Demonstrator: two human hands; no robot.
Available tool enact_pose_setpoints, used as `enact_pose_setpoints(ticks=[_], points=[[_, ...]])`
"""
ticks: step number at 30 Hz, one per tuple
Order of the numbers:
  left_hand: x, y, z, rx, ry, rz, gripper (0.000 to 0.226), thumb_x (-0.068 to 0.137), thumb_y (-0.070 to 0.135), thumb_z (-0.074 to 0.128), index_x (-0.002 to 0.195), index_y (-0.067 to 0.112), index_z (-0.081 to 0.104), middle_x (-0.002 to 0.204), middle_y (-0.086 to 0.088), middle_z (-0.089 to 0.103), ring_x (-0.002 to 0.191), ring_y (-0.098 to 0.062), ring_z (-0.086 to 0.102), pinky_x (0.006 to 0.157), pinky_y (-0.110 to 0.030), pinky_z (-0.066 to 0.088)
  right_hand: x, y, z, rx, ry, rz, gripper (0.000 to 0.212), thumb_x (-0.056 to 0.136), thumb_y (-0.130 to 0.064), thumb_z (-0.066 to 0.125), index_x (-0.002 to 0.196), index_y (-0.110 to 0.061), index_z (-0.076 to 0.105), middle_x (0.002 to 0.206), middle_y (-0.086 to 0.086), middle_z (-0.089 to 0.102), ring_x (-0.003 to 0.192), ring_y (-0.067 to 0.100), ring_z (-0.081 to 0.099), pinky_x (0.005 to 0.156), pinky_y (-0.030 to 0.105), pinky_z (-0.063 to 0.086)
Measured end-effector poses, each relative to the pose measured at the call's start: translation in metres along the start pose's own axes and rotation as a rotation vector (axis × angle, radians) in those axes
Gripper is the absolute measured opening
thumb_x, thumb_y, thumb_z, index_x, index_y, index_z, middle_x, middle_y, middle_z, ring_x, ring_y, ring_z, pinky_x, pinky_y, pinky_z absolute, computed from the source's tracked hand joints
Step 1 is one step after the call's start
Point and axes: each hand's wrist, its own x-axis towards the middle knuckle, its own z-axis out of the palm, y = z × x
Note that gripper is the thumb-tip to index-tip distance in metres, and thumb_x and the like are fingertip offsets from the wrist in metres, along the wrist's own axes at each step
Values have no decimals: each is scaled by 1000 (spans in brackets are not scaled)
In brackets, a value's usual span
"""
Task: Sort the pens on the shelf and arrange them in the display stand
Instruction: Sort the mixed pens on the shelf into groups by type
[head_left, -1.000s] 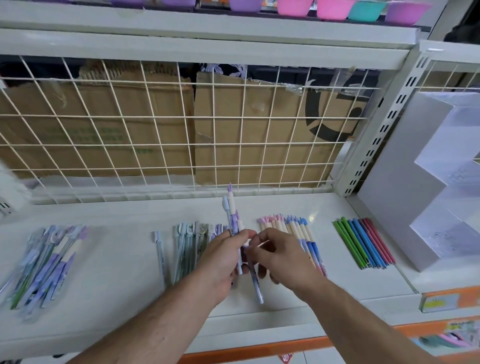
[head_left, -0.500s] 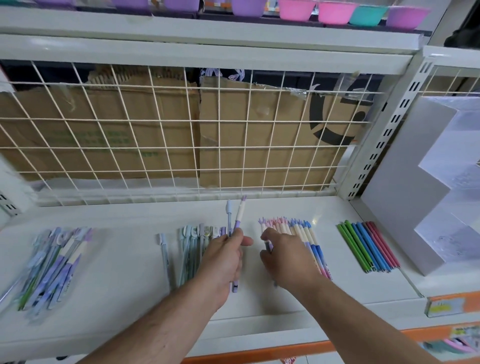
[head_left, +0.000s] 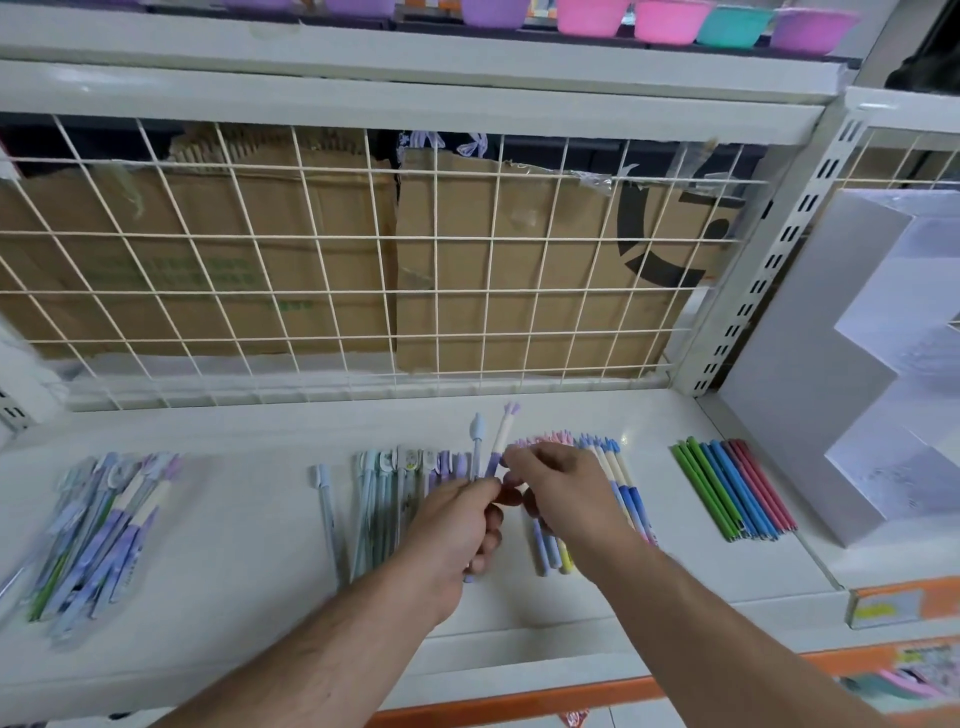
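Gripping two pens upright, my left hand curled round their barrels | my right hand pinched the purple pen just above it | display stand stood well right of both hands.

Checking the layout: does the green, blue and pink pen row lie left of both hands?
No, the pen row lies right of the right hand, next to the display stand.
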Motion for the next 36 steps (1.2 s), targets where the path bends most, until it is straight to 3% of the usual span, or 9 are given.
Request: enact_pose_setpoints(ticks=[5, 11, 18, 25, 27, 29, 31, 34, 36], points=[[-4, 2, 1, 67, -101, 0, 24, 96, 16, 53, 79, 10, 68, 60, -2, 41, 48, -14, 33, 46, -24, 19, -7, -10, -2, 129, -65, 67, 17, 89, -7, 69, 90, 9, 64, 63, 7, 61, 46, 7, 55, 41, 12, 37], [-2, -3, -1, 223, -20, 29, 35, 97, 29, 49, 88, 3, 70, 63, -3, 54, 53, -18, 44, 49, -22, 26, 5, -4, -13, 206, 43, 162, 11, 88, -4, 64, 78, -2, 60, 50, -2, 54, 39, 11, 33, 38, 18, 27], [3, -9, -6, 325, 89, 106, 23, 91, 37, 48, 76, 20, 52, 62, 0, 37, 55, -20, 33, 59, -31, 29, 18, 18, -19, -569, 110, 64, 4, 85, -23, 67, 87, -20, 64, 72, -7, 61, 61, 6, 55, 50, 20, 41], [5, -10, -6, 280, 87, 95, 21, 95, 23, 39, 78, 17, 51, 43, 7, 38, 47, -18, 33, 56, -28, 26, 19, 26, -8, -870, 78, -24, 15, 95, -32, 56, 104, -20, 58, 81, -3, 58, 74, 18, 61, 60, 29, 47], [7, -10, -5, 306, 103, 96, 16, 90, 25, 44, 78, 17, 52, 67, -13, 62, 67, -33, 58, 54, -25, 32, 19, 26, -8, -890, 72, -33, 16, 96, -32, 53, 106, -20, 56, 82, -3, 58, 74, 17, 60, 59, 29, 46], [6, -9, -4, 334, 120, 84, 14, 82, 30, 50, 77, 17, 51, 121, -28, 59, 108, -46, 60, 48, -21, 34, 19, 27, -9, -879, 69, -29, 15, 96, -31, 52, 105, -19, 56, 80, -3, 57, 73, 16, 60, 62, 31, 49], [7, -10, -4, 387, 94, 93, 20, 80, 32, 53, 74, 15, 45, 132, -30, 52, 108, -38, 62, 48, -20, 32, 18, 28, -10, -863, 65, -26, 15, 96, -30, 52, 103, -19, 56, 78, -4, 57, 72, 16, 61, 62, 31, 50], [10, -14, -4, 513, 94, 150, 26, 89, 27, 53, 71, 14, 40, 84, -18, 63, 71, -21, 66, 48, -22, 36, 17, 30, -12, -811, 85, -41, 15, 95, -32, 55, 97, -18, 57, 79, -3, 61, 70, 14, 60, 61, 30, 48], [8, -13, -1, 607, 97, 177, 28, 92, 25, 52, 69, 14, 41, 50, 4, 48, 41, -11, 51, 45, -18, 33, 15, 30, -14, -751, 116, -43, 14, 93, -33, 59, 93, -18, 59, 78, -3, 62, 65, 12, 57, 56, 28, 44]])
